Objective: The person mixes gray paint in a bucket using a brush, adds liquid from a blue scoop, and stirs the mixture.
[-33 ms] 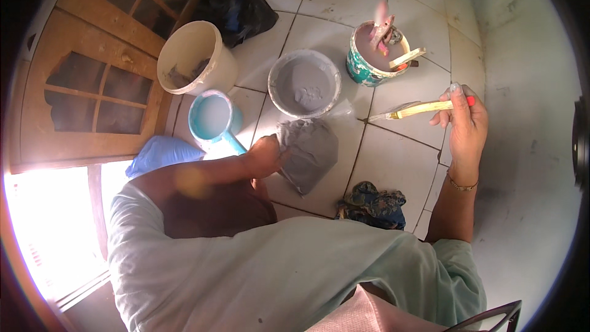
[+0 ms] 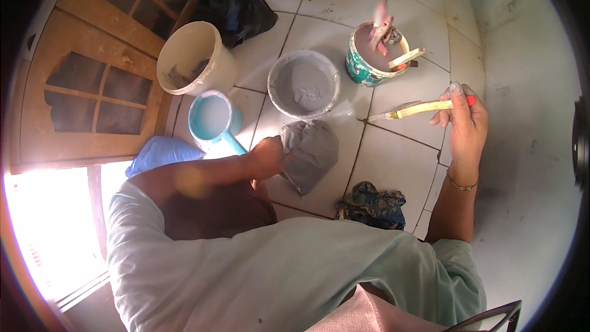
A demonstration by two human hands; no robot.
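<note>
1. Fingers of our right hand are closed around the paintbrush, gripping it near the red end of its handle, and its bristles point leftward, away from us!
2. Over on the other side, our left hand has its fingers curled in, apparently pinching the near edge of the grey bag, which sits immediately to their right.
3. Why these grips? We'd say the far-end hold leaves our right fingers well away from the bristles, while the left ones seem to steady the floppy bag; whether it rests on the tiled floor we can't tell.
4. Just beyond the left fingers comes the grey bucket, then the blue dipper near their left; both probably sit there for easy reach. Beyond the right fingers, up and to the left, stands the green bucket, with tools poking from its murky liquid, perhaps parked there to soak.
5. Now the looks: our brush shows a yellowish handle, a brassy band and pale, messy bristles, tapering to a narrow tip. And the bag? Dull grey, creased on top, bulging, narrowing to a lower corner.
</note>
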